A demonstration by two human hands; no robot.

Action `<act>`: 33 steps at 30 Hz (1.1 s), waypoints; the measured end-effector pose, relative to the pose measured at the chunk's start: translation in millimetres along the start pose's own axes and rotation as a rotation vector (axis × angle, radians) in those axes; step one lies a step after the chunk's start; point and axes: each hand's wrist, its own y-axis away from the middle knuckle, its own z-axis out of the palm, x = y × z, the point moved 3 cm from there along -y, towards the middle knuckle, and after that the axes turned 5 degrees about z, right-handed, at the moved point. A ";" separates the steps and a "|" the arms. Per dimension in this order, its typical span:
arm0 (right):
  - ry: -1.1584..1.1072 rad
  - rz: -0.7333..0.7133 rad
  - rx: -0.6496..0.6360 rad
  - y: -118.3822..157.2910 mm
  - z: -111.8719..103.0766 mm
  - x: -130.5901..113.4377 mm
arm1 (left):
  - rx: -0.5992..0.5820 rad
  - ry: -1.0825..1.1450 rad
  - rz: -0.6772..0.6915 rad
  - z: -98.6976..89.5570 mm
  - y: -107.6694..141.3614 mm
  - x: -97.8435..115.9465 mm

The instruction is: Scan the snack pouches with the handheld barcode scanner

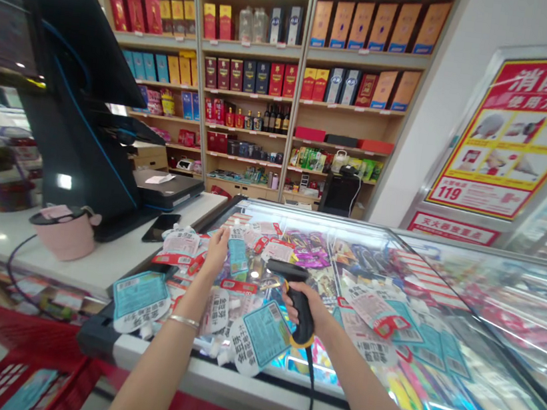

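My right hand (300, 313) is shut around the grip of a black handheld barcode scanner (298, 302) with yellow trim, and its black cord hangs down past the freezer edge. My left hand (217, 253) rests with its fingers on a heap of white and teal spouted pouches (240, 261), pressing on the packets. A silver bangle (184, 320) circles my left wrist. More of these pouches (259, 337) lie under both hands on the glass lid of a chest freezer (425, 279), and others spread to the right.
A black point-of-sale terminal (75, 105) and a smartphone (161, 227) stand on the white checkout counter (109, 264), with a pink cup (65, 235) beside them. Shelves of boxed liquor (270, 77) fill the back wall. A red shopping cart (16, 359) sits at lower left.
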 end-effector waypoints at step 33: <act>-0.151 -0.440 0.231 127.6 -63.2 -71.5 | -0.175 0.231 -0.041 91.5 23.5 58.1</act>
